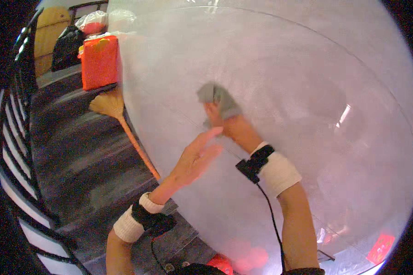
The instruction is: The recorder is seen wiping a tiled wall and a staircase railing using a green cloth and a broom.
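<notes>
A large pale, glossy panel (296, 75) fills most of the view, with faint reflections in its surface. My right hand (216, 116) is on a grey cloth (227, 98) against the panel; cloth and fingers are blurred, and the cloth hides part of the hand. Lower and to the left, my left hand (196, 160) holds nothing, its fingers stretched towards my right wrist and slightly apart. Each wrist wears a white band, the right one (280, 173) and the left one (128, 225), with a black strapped device and a cable.
Left of the panel, a straw broom (108, 103) leans along its edge, handle downwards. Beyond it are an orange-red bag (100, 63), a black bag (67, 48) and a white plastic bag (93, 21). Dark wood-look flooring (79, 147) runs below. A round red object (220, 264) is at the bottom.
</notes>
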The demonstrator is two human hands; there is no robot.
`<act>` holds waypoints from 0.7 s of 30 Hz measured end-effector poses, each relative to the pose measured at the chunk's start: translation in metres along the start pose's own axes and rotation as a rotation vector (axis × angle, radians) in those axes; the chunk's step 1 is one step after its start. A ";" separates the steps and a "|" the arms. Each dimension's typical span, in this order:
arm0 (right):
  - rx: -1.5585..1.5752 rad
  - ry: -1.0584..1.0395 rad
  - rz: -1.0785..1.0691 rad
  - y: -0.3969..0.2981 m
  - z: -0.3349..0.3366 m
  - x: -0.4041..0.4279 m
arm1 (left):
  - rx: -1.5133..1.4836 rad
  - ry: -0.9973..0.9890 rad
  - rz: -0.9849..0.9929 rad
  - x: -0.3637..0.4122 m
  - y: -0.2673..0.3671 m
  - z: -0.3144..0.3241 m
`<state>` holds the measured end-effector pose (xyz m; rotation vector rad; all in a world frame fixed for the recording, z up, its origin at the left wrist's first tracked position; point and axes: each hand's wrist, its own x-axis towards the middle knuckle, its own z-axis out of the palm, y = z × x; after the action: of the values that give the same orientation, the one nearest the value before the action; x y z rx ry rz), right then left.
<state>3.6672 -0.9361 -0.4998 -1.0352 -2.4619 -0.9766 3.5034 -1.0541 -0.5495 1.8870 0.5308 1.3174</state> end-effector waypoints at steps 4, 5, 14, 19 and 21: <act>0.421 -0.340 0.225 -0.023 0.024 -0.132 | -0.191 0.069 -0.015 -0.021 -0.038 0.028; 0.470 -0.430 0.323 -0.025 -0.005 -0.147 | -0.158 0.091 -0.012 -0.006 -0.039 0.007; 0.516 -0.707 0.445 -0.034 -0.013 -0.255 | 0.130 0.225 -0.138 0.000 -0.117 0.029; 0.405 -0.560 0.462 0.006 -0.089 -0.177 | -0.052 0.114 -0.205 0.053 -0.081 0.066; 0.139 -0.455 0.462 0.040 -0.119 -0.133 | -0.113 0.142 -0.173 0.062 -0.073 0.077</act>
<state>3.7895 -1.0667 -0.4608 -1.8279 -2.3868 -0.4527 3.6041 -0.9924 -0.5827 1.6260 0.6627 1.3434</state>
